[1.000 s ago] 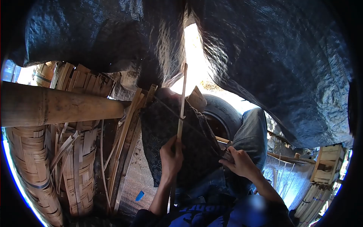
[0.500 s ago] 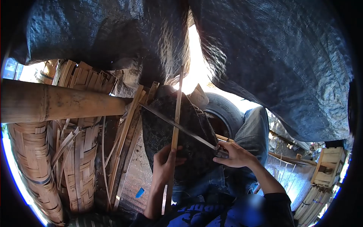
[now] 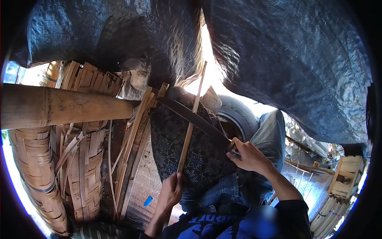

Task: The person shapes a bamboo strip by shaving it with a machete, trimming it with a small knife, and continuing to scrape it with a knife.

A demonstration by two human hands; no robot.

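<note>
My left hand (image 3: 172, 189) is closed around the lower part of a long, thin bamboo strip (image 3: 187, 145), which points up and slightly right over my lap. In my right hand (image 3: 250, 158) is the handle of a long-bladed knife (image 3: 195, 118). Its dark blade slants up to the left and crosses the strip above my left hand; whether it touches the strip I cannot tell. Under both lies a dark patterned cloth (image 3: 191, 159) spread over my leg. My fingers mostly hide the knife's handle.
A thick bamboo pole (image 3: 67, 106) juts in from the left, above woven bamboo baskets (image 3: 34, 171). Bamboo slats (image 3: 133, 147) lean left of my leg. A tyre (image 3: 237, 113) lies ahead, dark tarpaulin (image 3: 286, 67) hangs above, and a wooden crate (image 3: 345, 175) stands at right.
My left hand has moved down and closed on the strip; the strip's top has swung right. The knife has turned, showing its broad dark side, and my right hand has shifted slightly right.
</note>
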